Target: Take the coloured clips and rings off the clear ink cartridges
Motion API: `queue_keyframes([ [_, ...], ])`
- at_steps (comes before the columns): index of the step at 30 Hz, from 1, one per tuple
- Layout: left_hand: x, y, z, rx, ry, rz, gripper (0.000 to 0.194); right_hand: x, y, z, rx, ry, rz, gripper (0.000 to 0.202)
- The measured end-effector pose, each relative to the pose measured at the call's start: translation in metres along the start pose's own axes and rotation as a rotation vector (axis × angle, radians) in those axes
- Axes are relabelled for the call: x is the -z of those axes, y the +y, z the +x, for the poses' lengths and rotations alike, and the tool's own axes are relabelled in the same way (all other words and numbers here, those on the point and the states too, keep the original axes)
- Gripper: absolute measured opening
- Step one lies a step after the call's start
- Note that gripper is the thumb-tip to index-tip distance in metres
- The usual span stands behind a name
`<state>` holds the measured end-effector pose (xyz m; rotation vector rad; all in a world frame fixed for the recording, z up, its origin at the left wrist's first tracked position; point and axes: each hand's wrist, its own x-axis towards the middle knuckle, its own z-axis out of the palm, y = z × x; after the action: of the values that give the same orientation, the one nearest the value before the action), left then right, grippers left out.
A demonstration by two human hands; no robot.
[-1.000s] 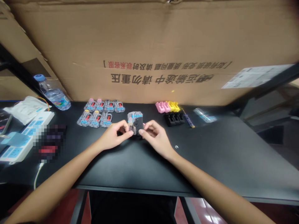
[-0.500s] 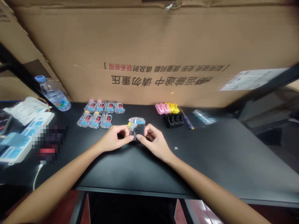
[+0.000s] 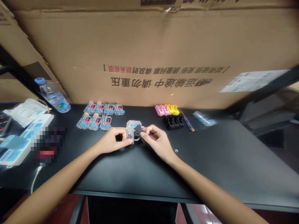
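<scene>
Just above the black table, my left hand (image 3: 113, 140) pinches the left edge of a clear plastic case (image 3: 130, 129) with light-blue markings. My right hand (image 3: 158, 141) grips a black part (image 3: 138, 132) with a round boss, thumb on its front. The black part sits tilted across the right side of the case; whether the two are joined I cannot tell. Bits of yellow and pink show at the case's edges. To the left lie two rows of similar clear cases (image 3: 94, 121) with red pieces inside and pink, yellow or black tops.
Pink clips (image 3: 162, 109), yellow clips (image 3: 173, 109) and black clips (image 3: 174, 122) stand at the back, beside a thin purple stick (image 3: 188, 122) and a clear packet (image 3: 204, 118). A small white piece (image 3: 176, 150) lies right. Left are a water bottle (image 3: 54, 96) and power strip (image 3: 29, 137).
The black part has turned and shifted rightward with my right hand, uncovering more of the clear case. My left hand keeps its hold on the case.
</scene>
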<state>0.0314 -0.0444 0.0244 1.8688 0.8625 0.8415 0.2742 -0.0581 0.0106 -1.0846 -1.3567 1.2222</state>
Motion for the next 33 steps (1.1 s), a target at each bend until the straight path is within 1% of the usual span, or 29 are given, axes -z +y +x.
queue_keyframes([
  [2,-0.001,0.000,0.000,0.012,0.001,0.012,0.042,-0.001,0.000,0.000,-0.016,-0.024,-0.004,0.045],
  [6,0.006,0.001,0.001,0.036,0.025,-0.033,0.042,0.000,0.000,0.001,-0.055,-0.091,0.030,0.041],
  [10,0.010,0.002,0.001,0.000,0.057,-0.035,0.040,0.005,-0.003,0.003,-0.081,-0.153,0.050,0.041],
  [12,0.009,0.002,0.001,-0.025,0.054,-0.023,0.040,0.010,-0.007,0.005,-0.069,-0.156,0.050,0.041],
  [14,0.009,0.003,0.001,-0.054,0.051,-0.016,0.040,0.014,-0.011,0.006,-0.041,-0.119,0.042,0.041],
  [17,0.010,0.005,0.000,-0.097,0.043,-0.012,0.040,0.020,-0.015,0.008,0.002,-0.018,0.036,0.042],
  [19,0.011,0.005,0.000,-0.116,0.037,0.003,0.039,0.021,-0.016,0.009,0.011,0.027,0.032,0.042],
  [22,0.013,0.004,-0.001,-0.124,0.041,0.026,0.040,0.021,-0.015,0.009,0.003,0.043,0.014,0.041],
  [25,0.009,0.003,0.000,-0.112,0.054,0.032,0.040,0.017,-0.012,0.007,-0.007,0.052,0.005,0.041],
  [27,0.004,0.002,0.000,-0.101,0.037,0.034,0.042,0.010,-0.009,0.003,-0.028,0.007,0.005,0.042],
  [30,-0.001,0.000,0.000,-0.080,-0.009,0.025,0.048,-0.003,-0.005,-0.005,-0.061,-0.129,0.009,0.048],
  [33,-0.001,-0.001,0.000,-0.059,0.006,0.023,0.052,-0.012,-0.003,-0.008,-0.061,-0.186,0.012,0.047],
])
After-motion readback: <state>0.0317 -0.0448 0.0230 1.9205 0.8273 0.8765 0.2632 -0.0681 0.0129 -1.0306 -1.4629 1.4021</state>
